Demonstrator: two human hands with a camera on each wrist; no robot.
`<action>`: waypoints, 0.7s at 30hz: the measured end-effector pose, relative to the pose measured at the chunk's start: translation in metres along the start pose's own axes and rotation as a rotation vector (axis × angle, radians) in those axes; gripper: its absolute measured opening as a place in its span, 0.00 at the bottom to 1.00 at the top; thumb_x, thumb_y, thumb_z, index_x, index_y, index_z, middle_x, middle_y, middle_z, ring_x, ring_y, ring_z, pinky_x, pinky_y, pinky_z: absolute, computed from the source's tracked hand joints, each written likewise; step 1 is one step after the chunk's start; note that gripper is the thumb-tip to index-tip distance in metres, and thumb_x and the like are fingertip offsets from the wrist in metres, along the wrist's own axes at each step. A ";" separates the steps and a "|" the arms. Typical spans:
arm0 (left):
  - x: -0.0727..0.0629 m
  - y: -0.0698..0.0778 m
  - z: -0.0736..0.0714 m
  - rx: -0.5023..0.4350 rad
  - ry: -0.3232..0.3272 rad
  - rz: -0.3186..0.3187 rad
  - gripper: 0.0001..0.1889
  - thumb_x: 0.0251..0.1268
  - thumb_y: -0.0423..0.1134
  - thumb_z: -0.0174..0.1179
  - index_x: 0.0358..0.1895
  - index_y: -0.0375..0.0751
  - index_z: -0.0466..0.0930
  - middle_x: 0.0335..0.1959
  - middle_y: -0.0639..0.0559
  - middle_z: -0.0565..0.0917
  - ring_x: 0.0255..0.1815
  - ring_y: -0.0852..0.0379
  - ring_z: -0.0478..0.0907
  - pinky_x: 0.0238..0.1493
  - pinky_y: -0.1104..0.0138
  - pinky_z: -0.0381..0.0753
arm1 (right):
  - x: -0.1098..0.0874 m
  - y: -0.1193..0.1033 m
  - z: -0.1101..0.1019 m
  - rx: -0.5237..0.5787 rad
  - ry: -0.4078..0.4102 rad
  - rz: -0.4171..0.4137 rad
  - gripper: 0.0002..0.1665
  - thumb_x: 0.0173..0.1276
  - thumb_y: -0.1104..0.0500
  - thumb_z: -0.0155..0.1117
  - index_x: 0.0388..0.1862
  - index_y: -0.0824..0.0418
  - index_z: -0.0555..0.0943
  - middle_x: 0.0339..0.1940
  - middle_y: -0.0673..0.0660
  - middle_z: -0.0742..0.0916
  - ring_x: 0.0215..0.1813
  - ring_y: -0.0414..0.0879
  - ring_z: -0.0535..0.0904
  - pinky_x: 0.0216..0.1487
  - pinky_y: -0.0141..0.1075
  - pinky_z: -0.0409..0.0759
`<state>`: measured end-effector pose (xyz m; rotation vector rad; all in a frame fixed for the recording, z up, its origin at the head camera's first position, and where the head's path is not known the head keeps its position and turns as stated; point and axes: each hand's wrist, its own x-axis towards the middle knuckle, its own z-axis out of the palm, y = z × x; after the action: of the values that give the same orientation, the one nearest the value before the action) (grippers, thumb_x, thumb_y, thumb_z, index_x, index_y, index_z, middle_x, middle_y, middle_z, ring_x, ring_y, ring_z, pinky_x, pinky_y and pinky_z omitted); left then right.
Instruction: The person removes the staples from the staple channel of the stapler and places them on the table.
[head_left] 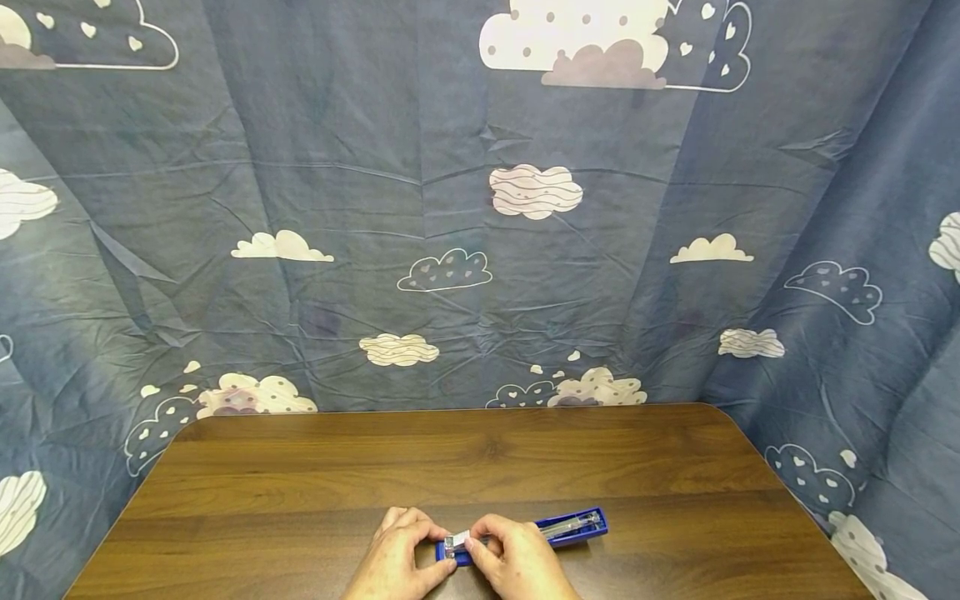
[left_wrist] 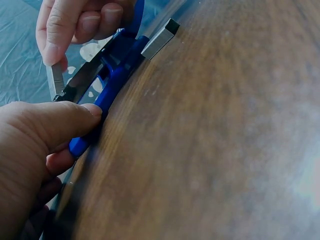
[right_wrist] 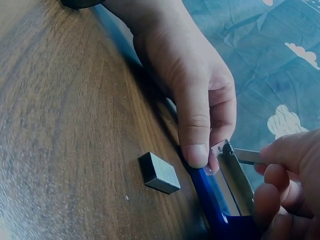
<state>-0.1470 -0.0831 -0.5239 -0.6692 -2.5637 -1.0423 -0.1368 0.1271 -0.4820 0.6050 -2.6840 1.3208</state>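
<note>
A blue stapler point(head_left: 572, 528) lies opened out on the table, its metal staple channel point(right_wrist: 239, 177) exposed. My left hand point(head_left: 397, 557) grips the stapler's left end between thumb and fingers. Between thumb and index finger, my right hand point(head_left: 521, 560) pinches a short strip of staples point(right_wrist: 247, 156). One end of that strip meets the tip of the channel in the left wrist view; whether it sits inside, I cannot tell. Beside the stapler lies a grey block of staples point(left_wrist: 160, 40), seen in both wrist views. In the head view that block is hidden.
The brown wooden table point(head_left: 300, 475) has rounded far corners. Behind it and along its sides hangs a blue curtain point(head_left: 360, 208) printed with clouds. The stapler's far end reaches out to the right of my right hand.
</note>
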 end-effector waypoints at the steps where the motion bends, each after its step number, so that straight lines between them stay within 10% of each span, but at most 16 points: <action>1: 0.000 0.000 0.000 0.003 -0.002 0.000 0.12 0.48 0.50 0.78 0.38 0.63 0.87 0.36 0.72 0.80 0.44 0.66 0.69 0.44 0.66 0.73 | 0.000 0.000 0.000 -0.001 0.002 0.001 0.05 0.69 0.56 0.70 0.32 0.53 0.85 0.14 0.37 0.70 0.15 0.24 0.58 0.16 0.24 0.56; 21: 0.000 0.001 -0.001 0.020 -0.003 -0.004 0.13 0.48 0.50 0.78 0.38 0.61 0.87 0.37 0.71 0.80 0.43 0.66 0.69 0.44 0.66 0.73 | 0.000 0.001 -0.001 -0.009 -0.011 0.015 0.04 0.68 0.55 0.70 0.33 0.52 0.85 0.14 0.38 0.72 0.15 0.25 0.59 0.16 0.25 0.58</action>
<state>-0.1466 -0.0832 -0.5232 -0.6618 -2.5757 -1.0165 -0.1371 0.1285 -0.4816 0.5949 -2.7071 1.3114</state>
